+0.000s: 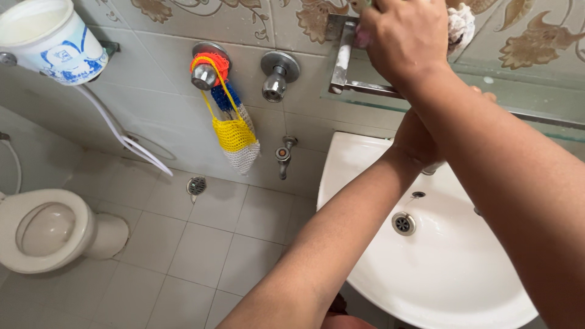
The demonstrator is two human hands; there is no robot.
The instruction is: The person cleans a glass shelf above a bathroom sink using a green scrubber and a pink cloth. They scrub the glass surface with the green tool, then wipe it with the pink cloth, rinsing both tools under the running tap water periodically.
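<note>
Right hand [405, 36]: raised to the upper edge of the view, back of the hand toward the camera, fingers curled closed over a bunched white cloth [462, 25]. The cloth protrudes from the far side of the fist, just to its right. A small pinkish patch shows at the near-left edge of the fist; what it is cannot be told.

The clenched hand is pressed against the metal-framed glass shelf [365, 88] fixed to the patterned tile wall [536, 36]. The shelf's steel bracket stands immediately left of the knuckles; the glass pane runs below and to the right of them.

Left hand [417, 137]: directly beneath the right wrist, largely covered by the right forearm. It sits at the back rim of the white ceramic washbasin [451, 274], where a bit of chrome fitting shows beside it. Whether its fingers are closed on anything cannot be told.

Surroundings: below the left hand, the round metal drain [403, 223] lies in the basin bowl. Left of both hands, two chrome wall valves [279, 74]; the farther one carries a hanging knitted net pouch in orange, blue, yellow and white [234, 134]. Well to the left, a white toilet bowl [49, 228] on the grey tiled floor [195, 256], and a white paper cup with blue print [52, 39] high on the wall.
</note>
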